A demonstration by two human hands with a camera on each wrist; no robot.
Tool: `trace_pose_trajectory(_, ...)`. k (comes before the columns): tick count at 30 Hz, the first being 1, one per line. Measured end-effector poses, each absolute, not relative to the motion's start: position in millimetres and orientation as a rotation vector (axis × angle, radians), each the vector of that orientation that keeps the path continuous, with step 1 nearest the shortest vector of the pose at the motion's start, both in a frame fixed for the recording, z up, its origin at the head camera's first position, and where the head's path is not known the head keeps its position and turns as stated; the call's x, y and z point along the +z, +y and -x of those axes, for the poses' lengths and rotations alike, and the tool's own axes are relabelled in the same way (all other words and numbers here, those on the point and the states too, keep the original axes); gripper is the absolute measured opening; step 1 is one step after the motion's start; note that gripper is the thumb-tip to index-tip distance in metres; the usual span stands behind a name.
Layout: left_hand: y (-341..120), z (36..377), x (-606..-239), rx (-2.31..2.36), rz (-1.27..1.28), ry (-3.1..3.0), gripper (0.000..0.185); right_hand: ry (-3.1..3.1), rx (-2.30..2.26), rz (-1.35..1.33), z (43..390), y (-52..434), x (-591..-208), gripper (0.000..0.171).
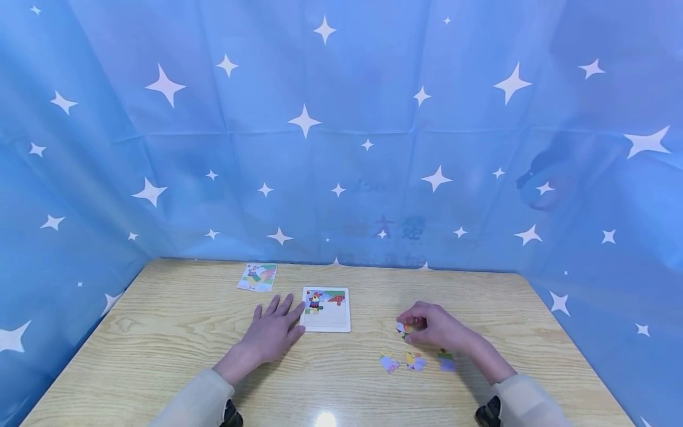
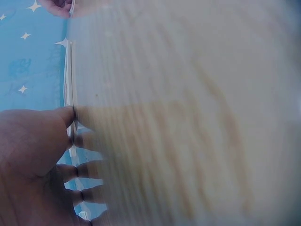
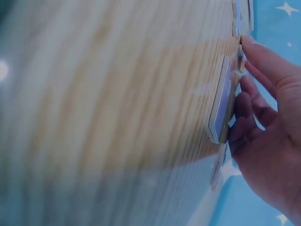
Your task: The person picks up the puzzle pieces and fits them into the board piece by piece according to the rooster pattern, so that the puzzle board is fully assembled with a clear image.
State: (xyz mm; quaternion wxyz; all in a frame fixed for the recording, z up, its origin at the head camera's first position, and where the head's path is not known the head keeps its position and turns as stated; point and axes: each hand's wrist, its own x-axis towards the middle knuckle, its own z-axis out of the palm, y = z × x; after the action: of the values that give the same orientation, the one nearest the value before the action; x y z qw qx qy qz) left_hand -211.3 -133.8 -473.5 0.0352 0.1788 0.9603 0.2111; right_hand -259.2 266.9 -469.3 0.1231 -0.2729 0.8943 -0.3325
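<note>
A white-framed jigsaw puzzle tray (image 1: 325, 327) lies in the middle of the table, its upper part filled with pieces that show a rooster's head. My left hand (image 1: 273, 333) rests beside it with fingers spread, thumb and index finger at the frame's left edge. To the right, my right hand (image 1: 434, 327) pinches a colourful puzzle piece (image 1: 402, 328) between thumb and fingers, low over the table. The right wrist view has the thumb at that piece's edge (image 3: 241, 59). Just nearer lie three loose pieces: one lilac-pink (image 1: 389, 363), one yellow-purple (image 1: 415, 360) and one green-purple (image 1: 446, 362).
A printed picture card (image 1: 258, 277) lies at the back left of the wooden table (image 1: 176, 320). Behind the table and along its sides hangs a blue curtain (image 1: 363, 160) with white stars.
</note>
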Motion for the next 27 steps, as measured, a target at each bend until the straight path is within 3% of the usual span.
trace_pose_trajectory(15,-132.8,210.9,-473.0,0.657,-0.541,2.948,0.053,2.516,-1.025,0.713,264.2,269.1,-469.5,0.028)
trace_pose_trajectory(27,-132.7,211.6,-471.2,0.659,-0.550,2.951,0.053,2.457,-1.268,0.604,264.4,269.7,-470.5,0.011)
